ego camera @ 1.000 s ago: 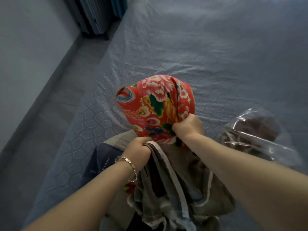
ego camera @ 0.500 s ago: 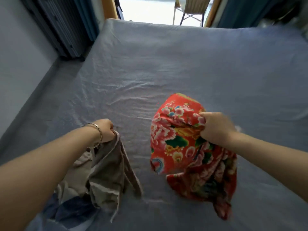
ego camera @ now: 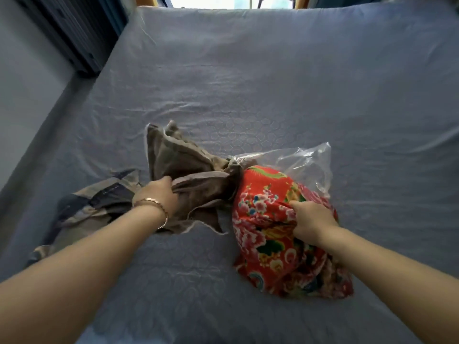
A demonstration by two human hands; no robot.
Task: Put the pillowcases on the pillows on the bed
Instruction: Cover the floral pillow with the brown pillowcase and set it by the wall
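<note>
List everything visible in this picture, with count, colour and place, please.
bed sheet: one, blue-grey, covers the bed.
red floral cloth: one, red, on the sheet at right.
grey-brown cloth: one, middle of the sheet.
navy and beige cloth: one, far left on the sheet.
plastic bag: one, clear, behind the red floral cloth.
ribbed panel: one, dark, upper left.
bracelet: one, gold, left wrist.
left hand: one, grips the grey-brown cloth.
right hand: one, grips the red floral cloth.

The blue-grey bed (ego camera: 248,83) is wrinkled. On it lie a brown cloth (ego camera: 178,160), a red flowered cloth (ego camera: 268,219), a clear plastic bag (ego camera: 310,162) just behind it, and a dark blue cloth (ego camera: 99,202) at the left.
</note>
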